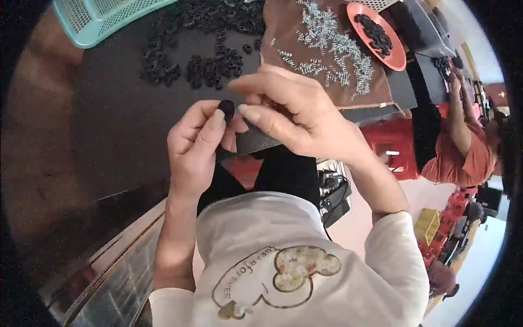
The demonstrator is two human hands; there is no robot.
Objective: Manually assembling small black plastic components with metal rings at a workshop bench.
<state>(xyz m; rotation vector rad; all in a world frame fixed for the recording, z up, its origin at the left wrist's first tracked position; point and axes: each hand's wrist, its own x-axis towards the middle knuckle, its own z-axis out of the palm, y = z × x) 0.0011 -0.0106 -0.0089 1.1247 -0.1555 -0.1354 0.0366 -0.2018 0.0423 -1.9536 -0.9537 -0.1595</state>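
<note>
A small round black plastic part [226, 108] is pinched between the thumb and fingers of my left hand [192, 147], just above the table's near edge. My right hand [308, 117] hovers right beside it. Its thumb tip is close to the part, and a gap shows between that thumb and the index finger. The other right fingers are curled and partly hidden. Beyond my hands lies a loose pile of similar black parts [215, 68]. Many small metal springs [332, 46] are scattered over a brown cloth [378, 82] to the right.
An orange-red oval plate [400, 61] holds small black pieces at the far right. A teal plastic basket [84, 39] stands at the far left of the dark table [114, 120]. Another person in an orange-red top [463, 155] sits to the right, near red containers [392, 150].
</note>
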